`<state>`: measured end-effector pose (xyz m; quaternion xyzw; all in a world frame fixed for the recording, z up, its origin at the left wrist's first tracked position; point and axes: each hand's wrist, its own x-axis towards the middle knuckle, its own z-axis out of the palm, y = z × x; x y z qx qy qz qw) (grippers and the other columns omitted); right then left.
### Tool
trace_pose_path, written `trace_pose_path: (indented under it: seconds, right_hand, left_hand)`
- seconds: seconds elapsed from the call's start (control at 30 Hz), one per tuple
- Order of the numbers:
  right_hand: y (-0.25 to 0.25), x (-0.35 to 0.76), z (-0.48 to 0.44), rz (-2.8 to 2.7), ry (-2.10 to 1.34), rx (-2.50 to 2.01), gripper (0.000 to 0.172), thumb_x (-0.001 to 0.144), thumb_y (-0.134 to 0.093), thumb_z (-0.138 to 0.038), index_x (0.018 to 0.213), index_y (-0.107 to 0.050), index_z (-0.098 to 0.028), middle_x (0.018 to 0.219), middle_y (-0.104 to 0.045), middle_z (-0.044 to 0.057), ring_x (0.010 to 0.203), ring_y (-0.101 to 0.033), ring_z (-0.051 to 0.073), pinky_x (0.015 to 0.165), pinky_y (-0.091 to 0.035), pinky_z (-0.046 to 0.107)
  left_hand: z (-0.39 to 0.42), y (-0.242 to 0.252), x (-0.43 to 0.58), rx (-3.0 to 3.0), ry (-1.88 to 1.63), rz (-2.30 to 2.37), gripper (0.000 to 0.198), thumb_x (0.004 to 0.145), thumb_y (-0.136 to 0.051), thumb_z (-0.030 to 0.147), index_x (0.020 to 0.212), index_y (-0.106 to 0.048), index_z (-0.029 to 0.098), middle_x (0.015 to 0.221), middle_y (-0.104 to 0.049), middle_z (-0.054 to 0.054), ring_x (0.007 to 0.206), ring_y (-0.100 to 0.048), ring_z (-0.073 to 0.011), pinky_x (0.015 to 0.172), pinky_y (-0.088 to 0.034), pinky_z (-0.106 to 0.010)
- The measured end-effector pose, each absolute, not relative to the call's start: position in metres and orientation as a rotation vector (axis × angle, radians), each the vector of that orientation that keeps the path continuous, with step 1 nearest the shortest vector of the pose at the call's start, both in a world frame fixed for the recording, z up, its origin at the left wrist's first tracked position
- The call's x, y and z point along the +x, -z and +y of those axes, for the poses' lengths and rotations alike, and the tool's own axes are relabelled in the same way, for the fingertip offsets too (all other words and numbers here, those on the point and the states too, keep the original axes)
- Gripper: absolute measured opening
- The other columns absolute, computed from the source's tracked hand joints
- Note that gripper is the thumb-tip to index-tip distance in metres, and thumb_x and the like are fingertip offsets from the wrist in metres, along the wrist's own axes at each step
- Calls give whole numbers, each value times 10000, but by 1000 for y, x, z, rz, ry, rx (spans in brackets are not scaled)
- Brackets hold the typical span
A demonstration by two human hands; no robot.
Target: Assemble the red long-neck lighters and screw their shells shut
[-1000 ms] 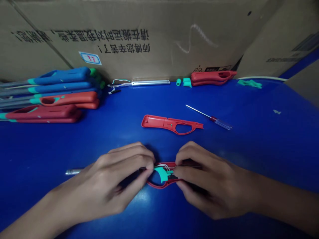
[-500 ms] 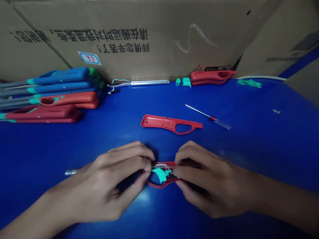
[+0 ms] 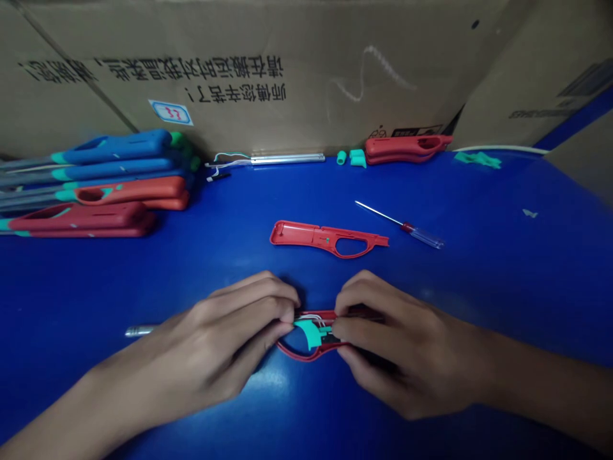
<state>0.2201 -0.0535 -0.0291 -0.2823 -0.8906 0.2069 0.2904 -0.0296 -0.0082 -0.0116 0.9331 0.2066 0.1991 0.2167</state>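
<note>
Over blue table [image 3: 479,287] — left hand [image 3: 201,345], right hand [image 3: 407,345] pinching red lighter shell [image 3: 299,355]

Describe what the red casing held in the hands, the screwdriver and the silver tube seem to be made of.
The red casing looks like glossy moulded plastic, from its smooth curved loop. The screwdriver has a bright, probably steel shaft and a clear plastic handle that light passes through. The silver tube looks like polished metal, from its shine, though plating is possible.
</note>
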Motion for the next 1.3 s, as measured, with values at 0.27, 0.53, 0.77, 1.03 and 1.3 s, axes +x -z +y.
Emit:
trace_pose_path:
  seconds: [0.27,0.53,0.77,1.03,1.3]
  right_hand:
    - [27,221,-56,-2386,-536,-751,143,886,-527,-45,922,-664,-54,900,-587,136,866,-538,199,762,-531,344]
    - [27,220,-55,-2377,-504,-755,114,879,-536,-43,904,-647,-59,892,-593,127,857,-536,193,763,-535,341]
    - [28,219,-55,-2351,-520,-769,141,860,-565,-44,982,-635,-31,903,-620,139,877,-551,205,786,-542,348]
    - [29,221,-55,-2350,-527,-789,124,896,-513,-66,971,-607,-95,891,-617,111,854,-556,196,754,-561,361]
    - [30,219,-54,-2185,-669,-865,203,859,-552,-30,1034,-597,-120,893,-653,92,842,-590,190,754,-578,357]
  left_hand:
    - [-7,11,-31,2564,-562,551,151,954,-494,67,1015,-591,166,1035,-681,-71,940,-668,-153,774,-553,-238]
    - [-9,13,-28,2486,-553,584,143,929,-538,60,975,-634,155,976,-658,-69,902,-632,-149,769,-539,-251]
    - [-13,13,-25,2511,-642,588,136,863,-596,42,939,-652,139,951,-654,-69,879,-622,-146,776,-539,-252]
    - [-22,22,-25,2580,-596,613,250,858,-672,100,1093,-653,184,1041,-646,-68,994,-610,-212,917,-521,-409]
    - [-32,38,-26,2581,-714,740,186,940,-610,197,1116,-660,231,1089,-700,-42,1046,-667,-215,934,-579,-379]
